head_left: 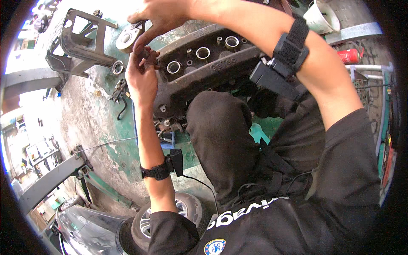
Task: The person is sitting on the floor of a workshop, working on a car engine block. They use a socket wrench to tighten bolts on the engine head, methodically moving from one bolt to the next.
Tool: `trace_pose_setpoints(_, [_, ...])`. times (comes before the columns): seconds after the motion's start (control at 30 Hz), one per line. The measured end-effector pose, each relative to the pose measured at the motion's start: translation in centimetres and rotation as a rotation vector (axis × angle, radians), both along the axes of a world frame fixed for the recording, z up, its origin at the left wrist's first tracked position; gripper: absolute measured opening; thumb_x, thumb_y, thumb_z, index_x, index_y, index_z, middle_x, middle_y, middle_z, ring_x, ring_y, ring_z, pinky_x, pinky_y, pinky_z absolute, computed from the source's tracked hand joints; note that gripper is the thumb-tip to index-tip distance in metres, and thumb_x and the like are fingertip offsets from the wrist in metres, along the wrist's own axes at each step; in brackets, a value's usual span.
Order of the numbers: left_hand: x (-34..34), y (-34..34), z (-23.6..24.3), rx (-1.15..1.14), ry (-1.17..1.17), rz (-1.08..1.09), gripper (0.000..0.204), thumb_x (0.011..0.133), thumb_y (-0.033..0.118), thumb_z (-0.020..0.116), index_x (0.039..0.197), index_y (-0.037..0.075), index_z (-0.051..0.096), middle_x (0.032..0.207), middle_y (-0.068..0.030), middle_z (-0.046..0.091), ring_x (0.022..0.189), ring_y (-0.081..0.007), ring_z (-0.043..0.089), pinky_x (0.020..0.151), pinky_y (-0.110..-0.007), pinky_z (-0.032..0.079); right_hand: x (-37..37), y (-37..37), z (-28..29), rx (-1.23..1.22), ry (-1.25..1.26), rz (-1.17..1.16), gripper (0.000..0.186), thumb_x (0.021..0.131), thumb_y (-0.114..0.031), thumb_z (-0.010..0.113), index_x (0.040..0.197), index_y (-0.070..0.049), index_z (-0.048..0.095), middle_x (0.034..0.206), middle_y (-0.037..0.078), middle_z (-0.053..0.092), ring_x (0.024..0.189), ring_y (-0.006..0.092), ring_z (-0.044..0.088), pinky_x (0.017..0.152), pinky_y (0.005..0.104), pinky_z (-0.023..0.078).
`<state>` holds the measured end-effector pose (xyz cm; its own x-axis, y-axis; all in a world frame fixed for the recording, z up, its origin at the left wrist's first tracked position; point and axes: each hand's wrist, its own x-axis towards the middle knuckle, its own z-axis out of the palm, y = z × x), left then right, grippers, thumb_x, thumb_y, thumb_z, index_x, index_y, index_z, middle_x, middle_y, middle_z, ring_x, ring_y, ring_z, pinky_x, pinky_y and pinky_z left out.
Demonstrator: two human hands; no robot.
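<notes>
A dark, grimy engine valve cover with round spark plug openings lies in front of me. At its left end, my left hand has its fingers curled against a small dark part; what they hold is too hidden to name. Just above, my right hand reaches across from the right. Its fingers are bent around a silver metal part with a round hole, which sits beyond the cover's end. My two hands are close together, nearly touching.
A grey plastic stool stands at the far left. A metal ring and a dark hose piece lie on the worn green floor. Nearby are a white bucket, a red cylinder and a car wheel.
</notes>
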<state>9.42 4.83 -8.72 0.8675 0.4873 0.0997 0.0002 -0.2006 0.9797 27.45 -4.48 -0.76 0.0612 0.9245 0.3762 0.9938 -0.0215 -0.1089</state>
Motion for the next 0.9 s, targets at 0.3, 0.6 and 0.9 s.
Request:
trace_pose_setpoints(0.3, [2.6,-0.3,8.2,0.278,-0.271,0.255,0.043,0.095,0.025,0.041,0.126,-0.003,0.050,0.121,-0.0212,0.057,0.102,-0.0276,0.062,0.083,-0.038,0.049,-0.3,0.8,-1.1,0.080,-0.109,0.037,0.060,0.086,-0.062,0.049,0.104,-0.007,0.062,0.087,0.019,0.068,0.086,0.0351,0.067,0.074,0.0450,0.053])
trace_pose_setpoints(0.6, [5.1,-2.6,9.8,0.495,0.228,0.507,0.044,0.090,0.038,0.061,0.080,-0.004,0.072,0.059,-0.0089,0.065,0.053,-0.0172,0.058,0.054,-0.034,0.046,3.8,-0.9,0.0,-0.165,-0.097,-0.163,0.030,0.077,-0.030,0.068,0.102,-0.014,0.067,0.093,0.011,0.070,0.088,0.0308,0.067,0.080,0.0445,0.053])
trace_pose_setpoints(0.9, [6.3,-2.2,7.6,0.204,-0.098,0.718,0.032,0.080,0.020,0.063,0.066,-0.009,0.065,0.051,-0.0026,0.053,0.049,-0.0116,0.045,0.049,-0.029,0.035,1.8,0.4,-0.1,-0.173,-0.014,-0.514,0.023,0.083,-0.020,0.059,0.098,-0.011,0.072,0.103,0.011,0.070,0.098,0.0261,0.067,0.085,0.0384,0.053])
